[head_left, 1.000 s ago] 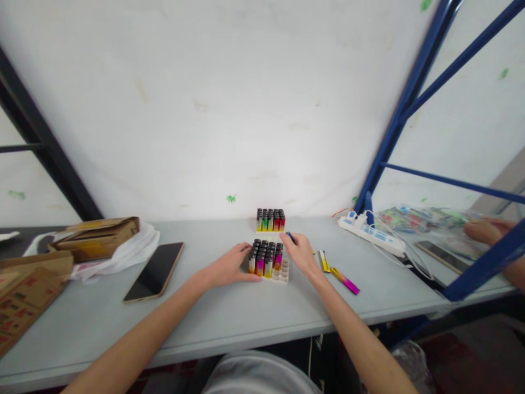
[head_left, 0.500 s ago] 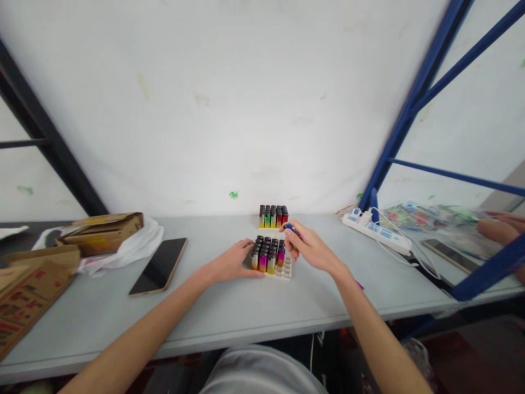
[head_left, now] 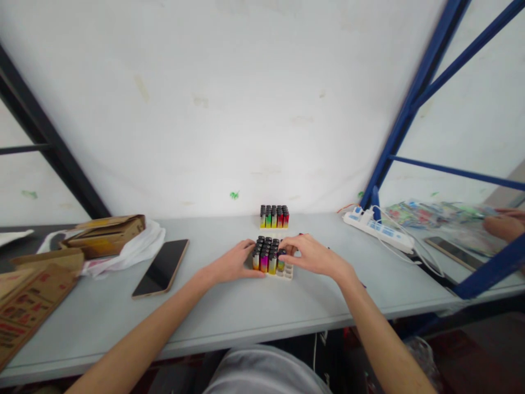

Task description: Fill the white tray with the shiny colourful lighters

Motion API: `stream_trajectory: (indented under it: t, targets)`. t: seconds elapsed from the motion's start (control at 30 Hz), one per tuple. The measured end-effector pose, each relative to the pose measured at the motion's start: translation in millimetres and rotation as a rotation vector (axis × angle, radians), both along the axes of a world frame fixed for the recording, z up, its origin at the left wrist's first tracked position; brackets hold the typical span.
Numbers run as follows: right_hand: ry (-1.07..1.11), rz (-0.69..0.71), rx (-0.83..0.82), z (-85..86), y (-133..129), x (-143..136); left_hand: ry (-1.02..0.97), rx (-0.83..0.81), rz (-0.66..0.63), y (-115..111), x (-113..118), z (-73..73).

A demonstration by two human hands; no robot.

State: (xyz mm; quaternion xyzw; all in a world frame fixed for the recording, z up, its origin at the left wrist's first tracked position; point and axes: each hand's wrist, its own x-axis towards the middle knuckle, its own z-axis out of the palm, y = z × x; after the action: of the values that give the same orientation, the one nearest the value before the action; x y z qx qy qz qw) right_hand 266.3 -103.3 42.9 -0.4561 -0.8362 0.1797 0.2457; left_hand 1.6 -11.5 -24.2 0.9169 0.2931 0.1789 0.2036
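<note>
Several black-topped lighters in yellow, pink and orange stand upright in a white tray with round slots. My left hand rests at the tray's left side, its fingers spread around the corner and the thumb along the front edge. Over the right part of the tray, my right hand pinches the top of a lighter in the front row. Vacant slots show to the right of that lighter. Behind, a second group of lighters, yellow, green and red, stands near the wall.
A phone lies left of my left hand, beside a white bag and cardboard boxes. At the right are a power strip, cables, a blue frame, another phone and another person's hand.
My right hand has moved down and slightly toward me, from holding a lighter above the tray to the front row. My left hand has stayed at the tray.
</note>
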Motion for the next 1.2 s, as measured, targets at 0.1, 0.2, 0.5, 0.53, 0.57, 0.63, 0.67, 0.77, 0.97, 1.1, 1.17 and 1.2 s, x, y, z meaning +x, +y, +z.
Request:
stream_trajectory:
  t: [0.1,0.2,0.5,0.53,0.57,0.63,0.67,0.77,0.97,1.1,1.17,1.2]
  targets:
    - [-0.019,0.0,0.002,-0.5,0,1,-0.011,-0.005,0.004,1,0,-1.5]
    - [-0.034,0.003,-0.001,-0.5,0,3,-0.006,-0.008,0.005,1,-1,-2.7]
    - [-0.004,0.022,-0.054,-1.3,-1,2,0.021,-0.002,0.007,0,-1,-0.3]
    - [-0.003,0.02,-0.056,-0.8,-2,1,0.016,-0.002,0.004,0,-1,-0.1]
    - [-0.002,0.018,-0.054,0.3,-2,1,0.012,0.0,0.002,0,-1,0.0]
    - [0.012,0.022,-0.047,4.4,-4,2,0.008,0.005,0.008,0,-1,0.3]
    - [0.031,0.02,-0.047,7.4,-5,5,0.009,0.007,0.012,0,-1,0.5]
    - [0.097,-0.055,-0.048,19.1,-11,19,0.024,0.03,0.015,0,-1,0.4]
    - [0.049,-0.295,-0.036,32.1,-24,81,0.003,0.038,0.037,3,-2,-5.2]
    - [-0.088,-0.454,-0.071,17.5,-20,115,-0.003,0.021,0.052,6,-2,-8.5]
    - [-0.147,-0.494,-0.098,5.3,-11,120,-0.018,0.019,0.044,6,-2,-8.7]
    - [-0.172,-0.498,-0.112,-1.1,-5,119,-0.027,0.015,0.04,6,-1,-8.5]
